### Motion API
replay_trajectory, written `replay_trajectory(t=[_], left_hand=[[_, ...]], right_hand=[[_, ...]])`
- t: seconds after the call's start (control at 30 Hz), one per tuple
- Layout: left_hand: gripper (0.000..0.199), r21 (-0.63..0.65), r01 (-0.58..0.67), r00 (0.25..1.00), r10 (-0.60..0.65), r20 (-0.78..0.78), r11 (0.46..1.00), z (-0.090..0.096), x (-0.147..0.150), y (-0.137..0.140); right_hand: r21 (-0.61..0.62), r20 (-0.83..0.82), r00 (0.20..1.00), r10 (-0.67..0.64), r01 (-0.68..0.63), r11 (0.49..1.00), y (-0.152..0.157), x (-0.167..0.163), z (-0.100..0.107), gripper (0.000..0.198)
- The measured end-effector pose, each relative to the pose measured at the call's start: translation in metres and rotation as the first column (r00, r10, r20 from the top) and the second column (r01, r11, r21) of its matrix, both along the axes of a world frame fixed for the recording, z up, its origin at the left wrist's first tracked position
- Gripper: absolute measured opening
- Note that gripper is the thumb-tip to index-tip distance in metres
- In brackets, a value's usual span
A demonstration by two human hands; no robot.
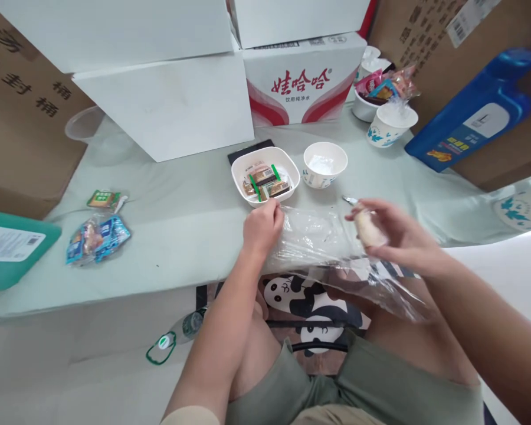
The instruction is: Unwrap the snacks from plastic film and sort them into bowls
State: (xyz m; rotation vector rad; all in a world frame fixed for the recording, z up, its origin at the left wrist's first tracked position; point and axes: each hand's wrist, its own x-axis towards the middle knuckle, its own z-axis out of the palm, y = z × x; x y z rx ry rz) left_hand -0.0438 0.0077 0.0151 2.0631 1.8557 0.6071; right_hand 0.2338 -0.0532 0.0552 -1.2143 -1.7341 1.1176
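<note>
Square bowl of wrapped snacks

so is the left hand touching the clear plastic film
Touching. The head view shows the left hand pinching the edge of the clear plastic film, just below the square white dish.

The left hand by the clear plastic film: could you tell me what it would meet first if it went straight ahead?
Most likely the square white bowl of wrapped snacks: the left hand pinches the plastic film just before its near rim, knuckles toward it. Depth is hard to judge.
</note>
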Motion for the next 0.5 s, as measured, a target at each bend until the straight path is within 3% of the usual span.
replay_trajectory(t=[0.07, 0.13, 0.23, 0.33, 0.5], left_hand=[[0.021, -0.032, -0.001, 1.0, 0.0, -0.017, 0.999, 0.0, -0.001, 0.001], [0.021, -0.047, 0.006, 1.0, -0.007, -0.022, 0.999, -0.001, -0.001, 0.002], [0.02, -0.043, 0.051, 0.999, -0.052, -0.005, 0.998, -0.002, -0.001, 0.004], [0.018, -0.027, 0.093, 0.996, -0.093, 0.015, 0.995, -0.006, -0.001, 0.006], [0.017, 0.032, 0.127, 0.99, -0.129, 0.062, 0.991, -0.012, -0.001, 0.006]], right_hand=[[0.009, -0.183, 0.981, -0.061, 0.064, 0.998, 0.017, -0.001, 0.014, 0.064], [0.037, -0.18, 0.977, -0.112, 0.121, 0.992, 0.044, -0.015, 0.023, 0.065], [0.161, 0.176, 0.982, -0.063, 0.035, 0.986, 0.095, -0.059, 0.027, 0.071], [0.295, 0.49, 0.871, 0.029, -0.196, 0.935, 0.148, -0.108, 0.022, 0.068], [0.204, 0.748, 0.659, 0.076, -0.337, 0.919, 0.212, -0.142, 0.014, 0.065]])
